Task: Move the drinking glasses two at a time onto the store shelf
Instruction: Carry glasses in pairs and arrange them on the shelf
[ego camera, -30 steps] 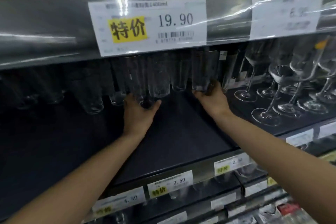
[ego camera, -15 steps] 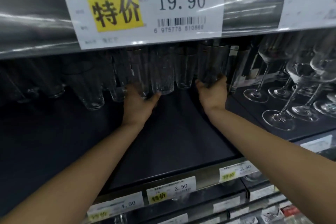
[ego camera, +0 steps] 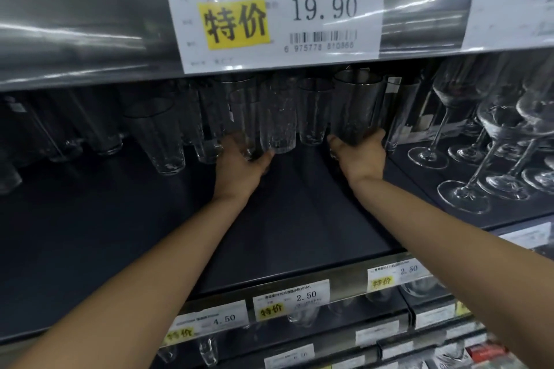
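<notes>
Left hand (ego camera: 242, 166) curls round the foot of one tall glass (ego camera: 244, 117) and right hand (ego camera: 359, 156) round a second glass (ego camera: 355, 108), both far back on the shelf (ego camera: 299, 219) — probably light, stiff, slick and breakable, so grip low at the thick base, clear of the neighbouring glasses (ego camera: 311, 112)

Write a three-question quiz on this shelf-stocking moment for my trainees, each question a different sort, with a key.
1. True or false: the left hand grips a wine glass.
2. Which price is on the large tag above the hands? A 2.50 B 19.90 C 4.50
3. Fill in: the right hand grips a second tumbler; the stemmed wine glasses stand to its ____.
Key: 1 false, it grips a tall tumbler; 2 B; 3 right.
</notes>
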Demonstrator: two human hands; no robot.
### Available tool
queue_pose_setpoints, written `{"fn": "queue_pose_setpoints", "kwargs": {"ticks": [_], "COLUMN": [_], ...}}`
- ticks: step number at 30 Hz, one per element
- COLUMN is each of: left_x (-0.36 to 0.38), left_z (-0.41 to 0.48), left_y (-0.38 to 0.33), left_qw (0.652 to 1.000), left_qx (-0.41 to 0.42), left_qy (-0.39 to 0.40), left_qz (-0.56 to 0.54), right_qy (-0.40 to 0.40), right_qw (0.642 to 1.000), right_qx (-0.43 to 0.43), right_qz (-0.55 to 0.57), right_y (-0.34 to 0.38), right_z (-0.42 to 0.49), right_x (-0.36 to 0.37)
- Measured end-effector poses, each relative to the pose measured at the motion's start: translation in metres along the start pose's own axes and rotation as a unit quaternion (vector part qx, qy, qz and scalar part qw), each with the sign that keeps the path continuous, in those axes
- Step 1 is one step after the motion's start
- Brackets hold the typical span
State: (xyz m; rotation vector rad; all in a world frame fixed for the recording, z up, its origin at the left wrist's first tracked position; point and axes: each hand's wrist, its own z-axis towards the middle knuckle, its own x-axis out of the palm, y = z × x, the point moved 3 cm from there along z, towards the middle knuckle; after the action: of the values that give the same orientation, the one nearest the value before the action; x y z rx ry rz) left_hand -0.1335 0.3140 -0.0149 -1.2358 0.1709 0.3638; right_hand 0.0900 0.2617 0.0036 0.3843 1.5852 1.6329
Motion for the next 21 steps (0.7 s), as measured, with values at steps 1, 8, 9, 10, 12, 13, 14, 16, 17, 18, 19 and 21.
{"fn": "queue_pose_setpoints", "kwargs": {"ticks": [1,8,9,10,12,13,14,16,17,18,19,21], "left_x": [0.0,-0.017,-0.022,-0.028,-0.042,-0.05,-0.059,-0.077,-0.087,-0.097,-0.108,-0.128], "left_z": [-0.001,-0.027,-0.032,-0.036,-0.046,-0.051,-0.057,-0.067,-0.073,-0.078,-0.083,-0.091], "left_y": [-0.001,-0.013,-0.014,-0.014,-0.015,-0.015,-0.016,-0.016,-0.014,-0.013,-0.011,-0.007], "left_qw": [1.0,0.999,0.998,0.997,0.995,0.993,0.992,0.99,0.989,0.989,0.989,0.989], "left_qx": [-0.002,-0.01,-0.012,-0.014,-0.02,-0.022,-0.023,-0.022,-0.023,-0.026,-0.028,-0.035], "left_qy": [0.003,0.051,0.059,0.069,0.091,0.102,0.11,0.123,0.126,0.126,0.126,0.123], "left_qz": [0.0,0.009,0.015,0.021,0.039,0.05,0.06,0.07,0.072,0.073,0.072,0.071], "right_qy": [0.003,0.064,0.077,0.086,0.105,0.118,0.133,0.162,0.176,0.184,0.189,0.207], "right_qw": [1.0,0.998,0.997,0.996,0.994,0.993,0.991,0.986,0.984,0.982,0.981,0.977], "right_qx": [-0.002,-0.017,-0.015,-0.018,-0.022,-0.019,-0.015,-0.015,-0.023,-0.033,-0.041,-0.043], "right_qz": [-0.009,-0.024,-0.014,-0.006,0.002,0.004,0.009,0.014,0.013,0.01,0.012,0.012], "right_y": [0.0,-0.004,-0.006,-0.011,-0.014,-0.013,-0.012,-0.012,-0.01,-0.004,0.001,0.009], "right_z": [-0.001,-0.014,-0.015,-0.015,-0.022,-0.03,-0.038,-0.054,-0.064,-0.078,-0.092,-0.117], "right_x": [-0.003,-0.014,-0.015,-0.015,-0.013,-0.011,-0.009,-0.003,-0.001,0.001,0.001,0.005]}}
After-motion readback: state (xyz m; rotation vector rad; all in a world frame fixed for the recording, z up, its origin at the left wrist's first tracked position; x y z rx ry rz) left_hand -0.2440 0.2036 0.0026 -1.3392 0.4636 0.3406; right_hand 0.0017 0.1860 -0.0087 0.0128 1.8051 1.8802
